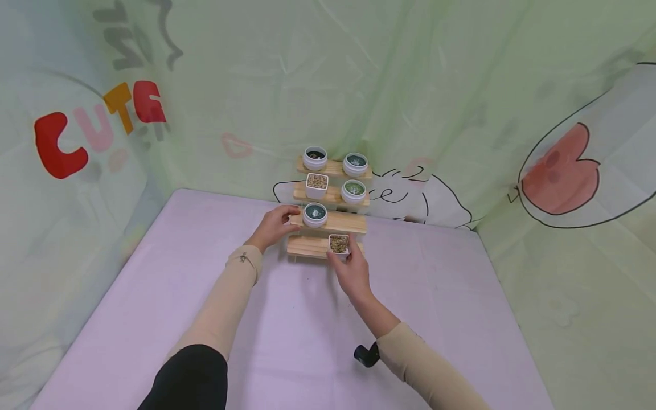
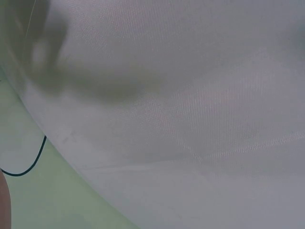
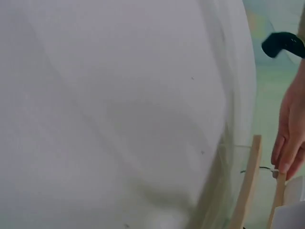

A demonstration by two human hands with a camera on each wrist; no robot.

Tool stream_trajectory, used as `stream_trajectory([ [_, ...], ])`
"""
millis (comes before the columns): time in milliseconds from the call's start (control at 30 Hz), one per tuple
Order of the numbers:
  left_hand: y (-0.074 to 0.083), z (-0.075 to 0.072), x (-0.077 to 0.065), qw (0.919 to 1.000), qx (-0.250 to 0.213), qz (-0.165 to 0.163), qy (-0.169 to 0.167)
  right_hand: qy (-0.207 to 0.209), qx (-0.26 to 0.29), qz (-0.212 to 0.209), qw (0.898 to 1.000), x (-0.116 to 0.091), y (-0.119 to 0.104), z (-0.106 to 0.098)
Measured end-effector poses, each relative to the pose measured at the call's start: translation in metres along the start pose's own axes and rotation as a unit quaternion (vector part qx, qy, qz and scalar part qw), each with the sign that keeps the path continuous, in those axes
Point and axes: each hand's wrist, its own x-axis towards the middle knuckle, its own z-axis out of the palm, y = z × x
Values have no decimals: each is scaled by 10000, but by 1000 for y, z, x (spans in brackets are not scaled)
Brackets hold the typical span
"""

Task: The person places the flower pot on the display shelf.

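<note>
In the head view, my right hand holds a small square white pot between thumb and fingers, at the right part of the lowest plank of a tiered wooden stand. Brownish-green grains fill that pot. My left hand grips the left end of the second plank from the bottom, thumb in front and fingers behind. Beside it on that plank sits a round white pot with a dark teal top. The right wrist view shows the left hand at the plank's end.
Higher planks carry a square pot of pale grains, a green-topped round pot, a teal-topped one and a dark-filled one. Printed fabric walls enclose the pale cloth-covered table. A black object shows beside the right forearm.
</note>
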Motion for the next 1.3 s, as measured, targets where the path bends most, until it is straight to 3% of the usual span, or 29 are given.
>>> stream_trajectory([
  [267,2,0,0,10000,-30,-36,1,211,-192,150,9995,31,-8,-13],
  [567,5,0,-2,10000,-52,43,35,345,-229,221,9989,54,-6,-14],
  [1300,3,-1,-1,10000,-15,9,16,361,-118,346,9987,69,-7,-13],
])
